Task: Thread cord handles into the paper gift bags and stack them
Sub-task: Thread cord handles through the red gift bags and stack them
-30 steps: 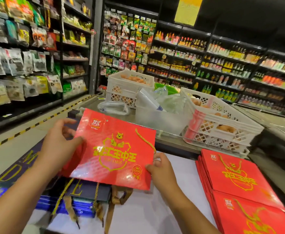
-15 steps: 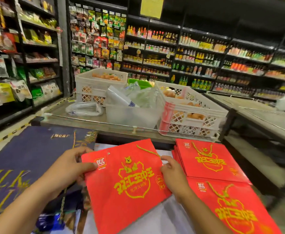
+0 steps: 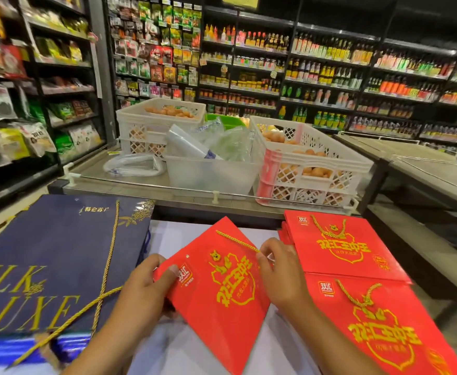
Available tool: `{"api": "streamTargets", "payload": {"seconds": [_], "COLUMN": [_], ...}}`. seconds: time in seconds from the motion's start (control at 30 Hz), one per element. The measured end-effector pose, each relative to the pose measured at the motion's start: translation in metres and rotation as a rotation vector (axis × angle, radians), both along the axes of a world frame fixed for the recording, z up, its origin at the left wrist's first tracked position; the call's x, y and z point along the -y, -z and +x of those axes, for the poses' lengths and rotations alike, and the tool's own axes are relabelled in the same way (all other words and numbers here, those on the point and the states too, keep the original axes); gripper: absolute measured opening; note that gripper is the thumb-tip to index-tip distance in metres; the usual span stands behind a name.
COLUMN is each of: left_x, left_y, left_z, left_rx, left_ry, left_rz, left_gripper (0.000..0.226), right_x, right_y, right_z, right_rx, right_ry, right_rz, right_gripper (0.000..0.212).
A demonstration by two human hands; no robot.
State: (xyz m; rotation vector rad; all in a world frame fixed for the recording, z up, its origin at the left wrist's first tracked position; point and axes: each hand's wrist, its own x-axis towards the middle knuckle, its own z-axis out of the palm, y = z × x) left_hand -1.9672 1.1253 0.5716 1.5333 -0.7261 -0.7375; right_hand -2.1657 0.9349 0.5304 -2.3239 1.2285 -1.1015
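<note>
Red bag [image 3: 222, 299] held flat and tilted over white tabletop [image 3: 167, 347], gripped at its upper left corner by left hand [image 3: 143, 290], thumb [image 3: 171, 270] pressed on top beside the small logo, other fingers curled out of sight beneath. Right hand [image 3: 281, 274] at the bag's upper right edge, fingertips [image 3: 261, 257] pinching the near end of gold cord [image 3: 236, 240], which runs up and away from them across the bag's top corner. Small punched hole [image 3: 187, 256] just beyond the left thumb, nothing through it. Just right of the right hand, red stack [image 3: 338, 247] of like bags lying flat with cords on, and a nearer red pile [image 3: 379, 328] below it. Left of the left hand, navy bag [image 3: 45, 253] lying flat with its own gold cords [image 3: 108, 266] trailing over it. Beyond the fingers, white crates [image 3: 303, 161] of eggs and a clear tub [image 3: 211, 174] on a steel counter [image 3: 140, 188], store shelves [image 3: 330, 77] behind.
</note>
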Motion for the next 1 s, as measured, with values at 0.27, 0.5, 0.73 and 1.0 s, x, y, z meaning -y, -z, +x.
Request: {"api": "streamTargets", "payload": {"seconds": [0.27, 0.5, 0.73, 1.0], "left_x": [0.005, -0.012, -0.026, -0.011], "left_y": [0.029, 0.044, 0.053, 0.049], "left_z": [-0.027, -0.032, -0.027, -0.019], "left_rx": [-0.103, 0.113, 0.544, 0.547], "left_ry": [-0.038, 0.146, 0.143, 0.167], "left_rz": [-0.008, 0.181, 0.336, 0.354], "left_gripper": [0.017, 0.010, 0.023, 0.012], "right_x": [-0.010, -0.023, -0.035, -0.042], "right_y": [0.015, 0.018, 0.020, 0.027], "right_z": [-0.002, -0.006, 0.002, 0.011], "right_rx": [-0.085, 0.174, 0.461, 0.406], "right_ry": [-0.139, -0.311, -0.390, -0.385], "right_rz": [0.244, 0.528, 0.800, 0.700], "right_gripper": [0.023, 0.026, 0.035, 0.026]}}
